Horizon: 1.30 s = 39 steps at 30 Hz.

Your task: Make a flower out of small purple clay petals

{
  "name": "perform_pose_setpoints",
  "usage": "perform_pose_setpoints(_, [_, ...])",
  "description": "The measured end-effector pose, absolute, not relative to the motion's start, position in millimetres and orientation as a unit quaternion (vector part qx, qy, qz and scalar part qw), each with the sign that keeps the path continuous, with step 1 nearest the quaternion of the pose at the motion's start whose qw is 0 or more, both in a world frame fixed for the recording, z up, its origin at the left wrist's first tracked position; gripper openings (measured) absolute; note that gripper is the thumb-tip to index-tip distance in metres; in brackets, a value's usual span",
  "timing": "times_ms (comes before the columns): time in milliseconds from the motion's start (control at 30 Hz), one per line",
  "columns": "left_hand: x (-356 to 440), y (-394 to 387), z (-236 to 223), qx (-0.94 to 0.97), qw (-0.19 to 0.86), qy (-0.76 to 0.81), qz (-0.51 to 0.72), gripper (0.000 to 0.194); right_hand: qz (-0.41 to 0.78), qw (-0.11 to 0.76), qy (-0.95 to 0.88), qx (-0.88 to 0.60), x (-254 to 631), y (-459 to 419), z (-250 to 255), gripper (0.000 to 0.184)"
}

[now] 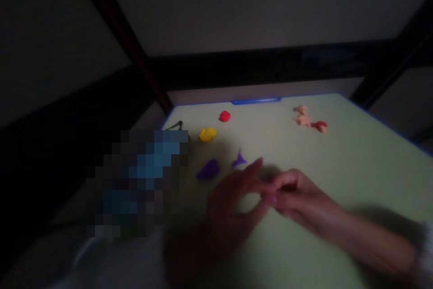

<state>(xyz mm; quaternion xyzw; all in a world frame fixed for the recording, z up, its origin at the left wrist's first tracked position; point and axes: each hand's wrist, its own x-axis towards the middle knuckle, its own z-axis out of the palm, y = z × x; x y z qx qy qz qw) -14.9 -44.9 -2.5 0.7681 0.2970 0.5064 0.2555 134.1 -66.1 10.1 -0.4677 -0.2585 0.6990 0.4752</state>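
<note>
My left hand [233, 201] and my right hand [301, 199] meet above the table, fingertips pressed together. Both are closed in a pinch, and whatever lies between the fingertips is hidden. Just beyond my left hand sits a small pointed purple piece [240, 159], apparently modelling clay. To its left is a larger purple lump [209, 170]. Farther back are a yellow lump [207, 134] and a small red lump [225, 116].
The pale table [338, 162] has a blue rim and a blue handle [257, 100] at its far edge. Peach shaped pieces [303, 120] and a red-and-peach piece [320, 126] lie at the back right. A pixelated area [149, 167] covers the left. The scene is dim.
</note>
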Motion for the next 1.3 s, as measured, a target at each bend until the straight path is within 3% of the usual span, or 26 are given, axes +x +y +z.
perform_pose_setpoints(333, [-16,-37,-12,0.691,0.296,0.340,0.565,0.063,0.725,0.466,-0.284,-0.420,138,-67,11,0.023])
perform_pose_setpoints(567, [-15,-38,-11,0.706,0.295,0.319,0.560,0.063,0.728,0.478,-0.268,-0.413,139,-68,14,0.016])
perform_pose_setpoints(900, [-13,-40,-5,0.714,0.319,0.301,0.546,0.062,0.718,0.472,-0.262,-0.439,137,-66,14,0.021])
perform_pose_setpoints(1300, [-16,-35,-8,0.730,0.313,0.288,0.535,0.074,0.718,0.453,-0.277,-0.450,140,-68,11,0.024])
